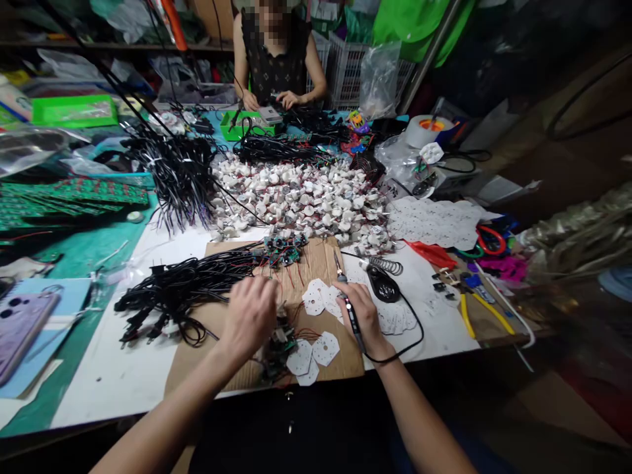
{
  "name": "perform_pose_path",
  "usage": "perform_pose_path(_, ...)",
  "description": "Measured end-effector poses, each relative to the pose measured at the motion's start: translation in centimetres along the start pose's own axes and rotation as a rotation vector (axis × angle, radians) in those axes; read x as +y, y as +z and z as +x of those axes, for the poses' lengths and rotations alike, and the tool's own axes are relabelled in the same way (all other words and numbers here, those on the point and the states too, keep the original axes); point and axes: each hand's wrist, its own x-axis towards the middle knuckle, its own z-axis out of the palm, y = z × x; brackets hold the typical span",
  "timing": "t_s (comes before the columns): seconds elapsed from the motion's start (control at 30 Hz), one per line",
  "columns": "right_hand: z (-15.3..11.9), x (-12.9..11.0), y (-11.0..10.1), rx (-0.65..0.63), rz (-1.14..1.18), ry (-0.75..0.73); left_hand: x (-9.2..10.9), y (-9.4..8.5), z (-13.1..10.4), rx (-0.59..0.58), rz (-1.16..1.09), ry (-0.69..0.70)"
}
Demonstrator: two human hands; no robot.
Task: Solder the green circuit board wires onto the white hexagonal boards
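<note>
My right hand (366, 307) is closed round a soldering iron (352, 317), its metal tip pointing away from me and its cord curving off to the right. Slightly blurred, my left hand (251, 315) hovers over the cardboard (237, 375) with curled fingers; whatever they pinch is hidden. Just beyond it are small green circuit boards (286, 250) with red wires and black cables (197, 283). White hexagonal boards (326, 347) overlap near the cardboard's front edge, beside wired parts (281, 339). More white boards (316, 297) lie between my hands.
A large heap of white wired parts (301, 197) spreads behind the cardboard. At right are a coiled iron stand (388, 266), white board sheets (434, 220) and yellow-handled pliers (467, 316). A phone (24, 336) rests at left. Across the table, another person (276, 59) handles small parts.
</note>
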Motion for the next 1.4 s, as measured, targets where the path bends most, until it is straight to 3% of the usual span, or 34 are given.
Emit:
perform_pose_path(0.07,0.0,0.0,0.0,0.010,0.001,-0.008,2.1,0.9,-0.1,-0.107,-0.104,0.113)
perform_pose_path(0.13,0.0,0.1,-0.1,0.015,0.002,-0.004,3.3,1.8,-0.1,-0.195,-0.150,0.125)
perform_pose_path(0.2,0.0,0.3,-0.3,0.024,0.011,0.006,3.5,2.5,-0.3,-0.282,-0.237,0.150)
perform_pose_path(0.33,0.4,0.4,-0.6,0.062,0.056,0.036,2.8,2.1,-1.1,-0.437,-0.501,0.356)
perform_pose_path(0.47,1.2,-0.4,0.0,0.099,0.080,0.103,2.8,1.2,-1.6,-0.395,-0.501,0.427)
perform_pose_path(0.57,2.0,-0.9,0.7,0.091,0.095,0.107,3.0,1.3,-1.7,-0.331,-0.523,0.403)
perform_pose_path(0.83,5.9,-0.4,2.0,-0.073,0.295,-0.062,0.4,2.6,-0.6,-0.148,-0.505,0.122)
perform_pose_path(1.03,7.9,-1.3,2.4,0.035,0.301,-0.057,0.5,3.5,1.3,-0.172,-0.472,-0.059)
perform_pose_path(1.2,6.6,-1.5,1.5,0.189,0.210,0.112,1.2,4.6,3.1,-0.197,-0.407,0.006)
perform_pose_path(1.4,4.5,-1.3,1.0,0.196,0.087,0.147,2.4,4.3,4.5,-0.315,-0.280,0.059)
